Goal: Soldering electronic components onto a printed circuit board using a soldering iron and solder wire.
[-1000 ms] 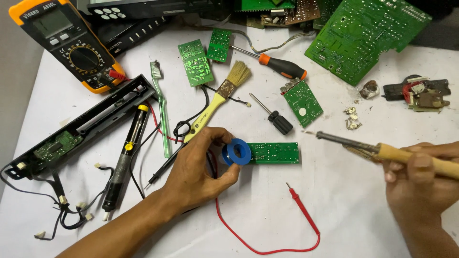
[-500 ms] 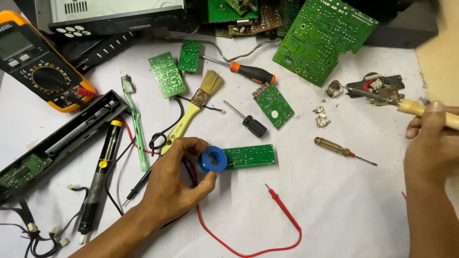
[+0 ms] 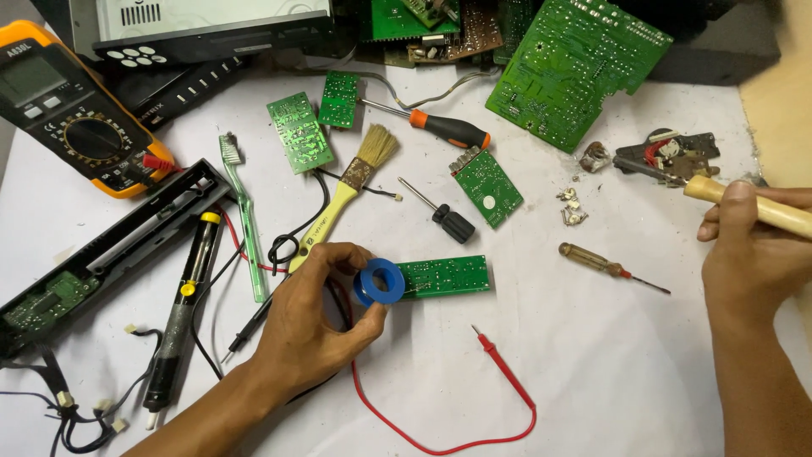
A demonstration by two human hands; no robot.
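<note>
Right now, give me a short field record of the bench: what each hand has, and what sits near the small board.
left hand: fingers pinch a blue round solder spool on the white tabletop
right hand: grips a wooden-handled soldering iron, tip toward scrap parts
board: small green rectangular circuit board, flat, touching the spool
nearby: red probe lead below the board; small brown-handled screwdriver to its right

Soldering iron [image 3: 765,210] tip hidden among parts; multimeter [image 3: 72,110] cut off at left edge.
</note>
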